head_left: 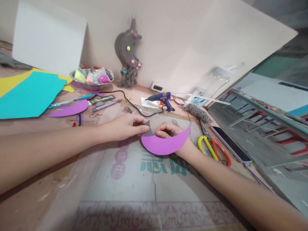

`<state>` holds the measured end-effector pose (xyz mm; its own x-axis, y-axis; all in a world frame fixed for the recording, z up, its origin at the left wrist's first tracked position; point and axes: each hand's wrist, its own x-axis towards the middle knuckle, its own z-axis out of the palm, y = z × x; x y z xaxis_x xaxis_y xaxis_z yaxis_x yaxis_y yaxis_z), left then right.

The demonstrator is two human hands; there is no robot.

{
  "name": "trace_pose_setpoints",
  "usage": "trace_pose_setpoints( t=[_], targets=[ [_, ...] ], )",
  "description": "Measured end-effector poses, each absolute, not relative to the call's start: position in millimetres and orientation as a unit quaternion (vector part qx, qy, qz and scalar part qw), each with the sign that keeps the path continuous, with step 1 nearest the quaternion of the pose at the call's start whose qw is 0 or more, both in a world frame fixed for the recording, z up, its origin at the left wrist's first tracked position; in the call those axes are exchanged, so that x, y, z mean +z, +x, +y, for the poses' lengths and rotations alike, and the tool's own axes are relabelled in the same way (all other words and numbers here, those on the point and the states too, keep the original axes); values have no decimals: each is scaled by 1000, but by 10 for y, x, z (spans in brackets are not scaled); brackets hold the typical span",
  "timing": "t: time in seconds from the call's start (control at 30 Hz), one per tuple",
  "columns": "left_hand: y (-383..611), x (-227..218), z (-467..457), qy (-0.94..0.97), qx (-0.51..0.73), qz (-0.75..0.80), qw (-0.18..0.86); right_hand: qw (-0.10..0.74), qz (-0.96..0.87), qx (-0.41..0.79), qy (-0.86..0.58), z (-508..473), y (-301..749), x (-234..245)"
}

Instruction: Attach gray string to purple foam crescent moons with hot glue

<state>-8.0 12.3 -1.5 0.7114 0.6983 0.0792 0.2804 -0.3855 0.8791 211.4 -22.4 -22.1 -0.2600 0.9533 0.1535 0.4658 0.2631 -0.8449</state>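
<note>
A purple paper crescent (163,146) is held up above the table, its left tip wrapped in grey yarn (149,129). My left hand (134,126) pinches that wrapped tip between thumb and fingers. Behind the crescent's inner curve, my right hand (168,130) is closed, fingers curled near the wrapping; its wrist passes behind the paper. A thin strand from the grey yarn skein (197,113) runs down by the crescent's right tip, toward my right hand. What lies between the right fingertips is too small to see clearly, but appears to be the yarn.
Beyond my hands lies a blue glue gun (161,98) with a black cord. Scissors (213,149) and a phone (231,144) are at right. Left are another purple piece (69,109), pens, a cutter (102,100), turquoise sheet (31,94) and bowl (92,84). A grey moon ornament (130,48) hangs behind.
</note>
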Motion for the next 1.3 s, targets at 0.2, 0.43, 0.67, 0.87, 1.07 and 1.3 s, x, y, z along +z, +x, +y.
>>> trace_pose_setpoints(
  t=[0.2,0.43,0.67,0.87,1.07,1.3],
  targets=[
    [-76,-30,124,758,256,329,502,388,-675,371,-506,-323,2097,-98],
    [-59,-48,135,684,316,366,546,522,-642,390,-404,-352,2183,-63],
    [-81,-63,141,710,298,349,534,358,-665,402,-518,-371,2087,-21],
    [-66,-52,113,756,280,309,505,418,-604,430,-525,-367,2094,-15],
    [-64,-46,109,776,265,330,468,411,-611,427,-525,-367,2092,-8],
    [-90,-3,98,779,240,384,434,345,-687,386,-510,-398,2074,2]
  ],
)
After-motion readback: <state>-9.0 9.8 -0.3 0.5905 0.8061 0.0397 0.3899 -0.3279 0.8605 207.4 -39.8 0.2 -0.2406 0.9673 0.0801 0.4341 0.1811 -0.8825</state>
